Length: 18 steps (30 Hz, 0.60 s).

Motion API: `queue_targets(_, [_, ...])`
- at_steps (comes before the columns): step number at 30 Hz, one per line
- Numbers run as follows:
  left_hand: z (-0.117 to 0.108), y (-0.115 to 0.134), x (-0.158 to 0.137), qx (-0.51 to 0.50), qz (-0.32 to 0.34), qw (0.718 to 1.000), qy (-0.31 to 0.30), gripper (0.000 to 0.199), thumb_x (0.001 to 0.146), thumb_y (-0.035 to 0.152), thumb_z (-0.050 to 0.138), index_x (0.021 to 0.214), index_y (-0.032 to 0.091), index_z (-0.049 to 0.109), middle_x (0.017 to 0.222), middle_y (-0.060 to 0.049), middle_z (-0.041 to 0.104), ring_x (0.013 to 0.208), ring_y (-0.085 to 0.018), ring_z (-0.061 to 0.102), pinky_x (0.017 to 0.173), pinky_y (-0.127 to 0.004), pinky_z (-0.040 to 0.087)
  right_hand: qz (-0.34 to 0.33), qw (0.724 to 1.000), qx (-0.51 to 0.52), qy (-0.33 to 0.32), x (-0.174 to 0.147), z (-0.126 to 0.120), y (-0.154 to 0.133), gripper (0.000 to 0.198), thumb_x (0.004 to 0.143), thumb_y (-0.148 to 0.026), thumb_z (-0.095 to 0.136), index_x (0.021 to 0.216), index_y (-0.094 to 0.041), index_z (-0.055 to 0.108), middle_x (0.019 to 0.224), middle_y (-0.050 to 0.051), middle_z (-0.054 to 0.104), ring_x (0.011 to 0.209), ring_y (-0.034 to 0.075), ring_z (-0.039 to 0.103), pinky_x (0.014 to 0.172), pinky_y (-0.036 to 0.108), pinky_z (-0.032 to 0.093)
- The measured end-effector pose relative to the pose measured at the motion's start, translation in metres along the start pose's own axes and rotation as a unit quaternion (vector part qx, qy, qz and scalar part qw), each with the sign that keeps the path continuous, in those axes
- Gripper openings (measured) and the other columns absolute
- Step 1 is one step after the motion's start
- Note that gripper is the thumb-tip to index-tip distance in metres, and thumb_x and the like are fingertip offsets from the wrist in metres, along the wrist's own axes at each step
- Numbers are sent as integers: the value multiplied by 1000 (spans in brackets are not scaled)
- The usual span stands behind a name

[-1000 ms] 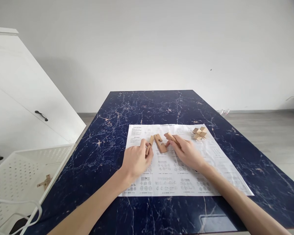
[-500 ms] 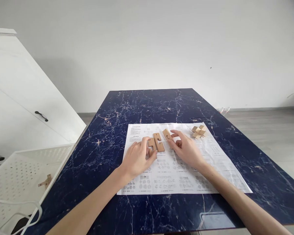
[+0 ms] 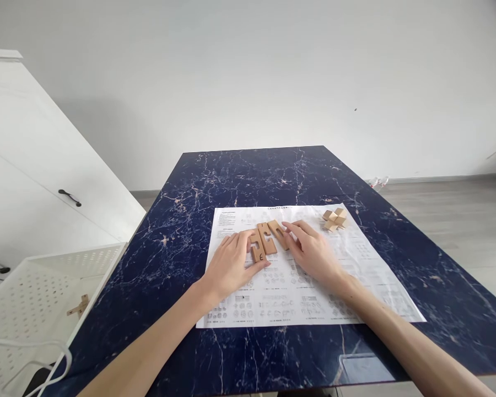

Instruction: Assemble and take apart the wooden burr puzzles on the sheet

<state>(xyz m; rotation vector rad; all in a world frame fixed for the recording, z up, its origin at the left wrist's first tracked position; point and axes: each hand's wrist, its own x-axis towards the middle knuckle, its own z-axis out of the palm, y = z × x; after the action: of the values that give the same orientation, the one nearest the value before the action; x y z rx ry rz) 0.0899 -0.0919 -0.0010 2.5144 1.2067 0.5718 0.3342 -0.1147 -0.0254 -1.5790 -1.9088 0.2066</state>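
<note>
Three flat notched wooden puzzle pieces lie side by side on the printed sheet. Around the left piece, which bears a dark mark at its lower end, my left hand has its index finger at the top and its thumb just below, spread apart. The middle piece has a hooked notch and a short line near its top. My right hand has thumb and fingertips on the edge of the tilted right piece; part of that piece is hidden by the fingers.
An assembled wooden burr puzzle sits at the sheet's upper right. Under the sheet is a dark blue marbled table. To the left are a white perforated bin with a wooden piece inside, a white cable and a white cabinet.
My right hand has brought the right piece leftward, up against the middle one. My left thumb has shifted off the left piece, uncovering its mark.
</note>
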Motion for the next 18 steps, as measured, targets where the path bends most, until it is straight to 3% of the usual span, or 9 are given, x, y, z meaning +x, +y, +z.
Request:
queue_targets(4, [3,-2,0,5,17,1000,19,56,95,55,74,132,24,47,116,-10,66,107,-33,68,91,-51,60,-31,999,5,-35,0,-2,-4,39,112,-34,39,133,-22,69,134,13,72,82,26,76,67,40,60])
queue_targets(8, [3,-4,0,14,58,997,57,61,96,57,73,140,26,45,137,-15,58,129,-37,59,105,-56,56,-51,996,26,-73,-1,-5,-9,36,111,-28,39,136,-25,65,137,10,74,100,30,78,78,43,61])
queue_targets(13, [0,-2,2,13,76,997,14,58,100,63,64,143,28,48,156,-15,51,149,-39,44,119,-61,46,-75,987,77,-123,-1,-8,-13,42,109,-21,36,146,-28,55,135,7,77,114,30,77,92,48,60])
queue_targets(18, [3,0,1,15,83,996,-14,42,107,52,57,140,27,52,155,-10,56,152,-33,44,125,-57,40,-35,985,104,-132,0,-12,-17,42,107,-22,37,146,-27,51,137,6,77,88,26,80,80,43,58])
